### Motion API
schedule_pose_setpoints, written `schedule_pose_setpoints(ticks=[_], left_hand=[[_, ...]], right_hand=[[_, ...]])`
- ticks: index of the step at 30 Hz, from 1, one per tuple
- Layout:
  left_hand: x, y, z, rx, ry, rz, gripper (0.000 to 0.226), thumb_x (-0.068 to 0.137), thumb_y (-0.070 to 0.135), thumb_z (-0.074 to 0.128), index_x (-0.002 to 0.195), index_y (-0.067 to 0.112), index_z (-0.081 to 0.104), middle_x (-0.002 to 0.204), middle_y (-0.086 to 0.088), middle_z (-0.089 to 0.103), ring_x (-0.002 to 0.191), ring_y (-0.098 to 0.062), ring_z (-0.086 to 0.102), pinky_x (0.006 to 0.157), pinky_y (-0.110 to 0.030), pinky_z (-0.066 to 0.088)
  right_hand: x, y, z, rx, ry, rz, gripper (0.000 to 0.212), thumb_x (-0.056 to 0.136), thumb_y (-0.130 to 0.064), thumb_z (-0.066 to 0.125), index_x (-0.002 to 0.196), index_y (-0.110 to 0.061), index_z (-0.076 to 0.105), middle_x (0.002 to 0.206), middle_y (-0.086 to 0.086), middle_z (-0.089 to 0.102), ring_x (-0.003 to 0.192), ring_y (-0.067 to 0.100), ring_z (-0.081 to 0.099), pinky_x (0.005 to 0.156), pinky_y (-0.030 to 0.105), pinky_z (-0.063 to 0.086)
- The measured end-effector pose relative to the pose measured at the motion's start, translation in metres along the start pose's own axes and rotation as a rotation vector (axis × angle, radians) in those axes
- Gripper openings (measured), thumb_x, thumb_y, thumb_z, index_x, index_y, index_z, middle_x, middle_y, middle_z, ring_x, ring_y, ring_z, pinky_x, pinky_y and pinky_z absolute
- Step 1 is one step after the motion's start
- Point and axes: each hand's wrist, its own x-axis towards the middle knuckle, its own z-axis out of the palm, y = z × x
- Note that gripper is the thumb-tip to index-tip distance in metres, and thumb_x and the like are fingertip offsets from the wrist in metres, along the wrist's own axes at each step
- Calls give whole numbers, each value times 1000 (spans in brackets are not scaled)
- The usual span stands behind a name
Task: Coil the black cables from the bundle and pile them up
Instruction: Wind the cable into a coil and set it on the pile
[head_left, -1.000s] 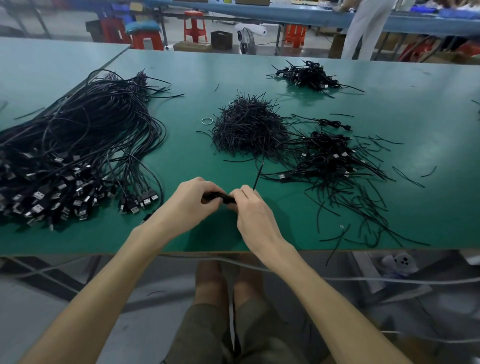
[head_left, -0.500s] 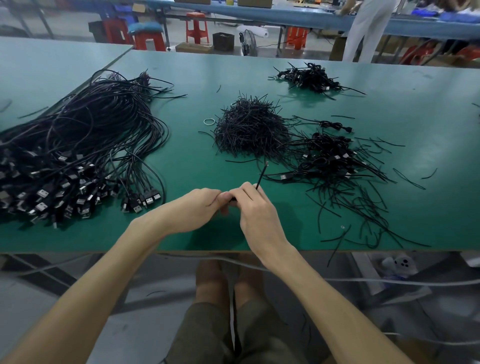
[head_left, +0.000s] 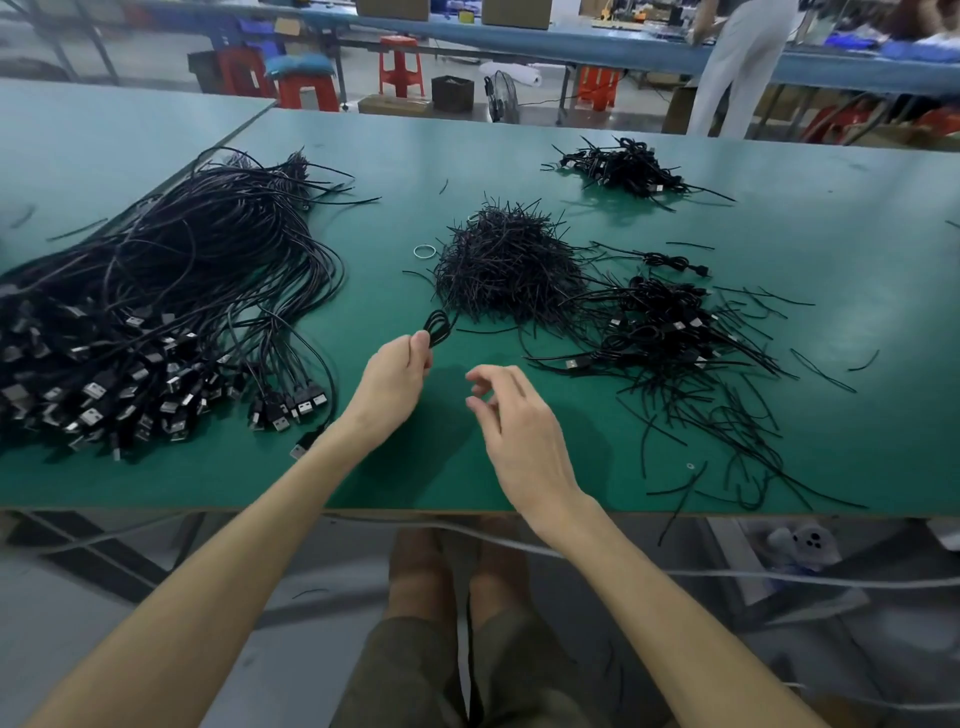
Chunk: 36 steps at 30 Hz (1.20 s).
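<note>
Matt green table (head_left: 519, 156), glossy cables (head_left: 171, 291)

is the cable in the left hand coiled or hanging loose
Coiled: the cable shows as a few small loops bunched together, pinched by the left hand.

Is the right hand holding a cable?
No, the right hand hovers empty; only the left hand pinches the coiled cable.
</note>
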Motion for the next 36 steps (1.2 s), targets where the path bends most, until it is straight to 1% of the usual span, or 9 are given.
schedule_pose_setpoints(ticks=[6,9,13,16,20,25,29,32,36], left_hand=[[9,-6,6,-375,39,-127,39,111,35,32,80,14,44,59,12,31,47,-8,26,43,-17,26],[6,-7,8,-331,19,-86,41,112,33,32,79,13,46,56,13,34,46,-7,27,45,-18,26],[6,-7,9,-318,22,-70,42,112,33,32,78,13,46,57,13,35,48,-8,29,48,-20,27],[6,-8,10,-307,17,-65,42,111,33,31,77,13,45,59,12,35,50,-9,29,50,-22,27],[7,-8,9,-320,15,-71,42,112,33,32,77,13,45,60,11,35,49,-8,29,48,-18,28],[8,-9,9,-314,15,-85,41,111,34,31,78,12,44,57,12,34,47,-7,28,45,-17,27],[11,-8,9,-305,39,-98,38,111,32,32,80,13,43,58,11,32,48,-8,27,44,-18,25],[12,-7,10,-261,29,-102,39,110,32,32,79,12,43,63,5,35,53,-13,31,53,-28,30],[9,-6,10,-131,-19,-44,42,109,33,34,71,17,43,67,-4,43,63,-21,37,65,-37,34]], right_hand=[[59,21,2,-202,-151,211,26,105,-26,55,126,-11,54,127,4,48,91,25,61,77,42,49],[91,30,7,-384,-152,208,18,107,-18,49,121,-6,51,126,12,44,80,29,55,65,39,42],[111,42,13,-547,-202,164,21,98,5,56,115,-5,51,123,13,46,90,30,61,68,43,51],[117,47,15,-488,-194,199,9,100,3,52,104,-5,52,117,13,50,96,29,63,66,38,42],[120,51,14,-506,-238,165,19,101,0,45,118,-3,52,128,17,49,108,37,58,79,41,45],[108,42,16,-323,-60,40,31,93,18,42,100,-11,49,116,3,48,105,19,66,65,39,50],[94,28,15,27,116,216,26,98,8,44,99,-17,50,110,-3,58,92,1,58,75,31,45],[72,19,18,362,118,294,7,103,-11,57,97,-14,59,97,0,66,85,8,58,80,27,46],[54,16,25,502,56,360,7,99,-20,65,93,-19,66,91,-3,71,64,5,55,64,29,48]])
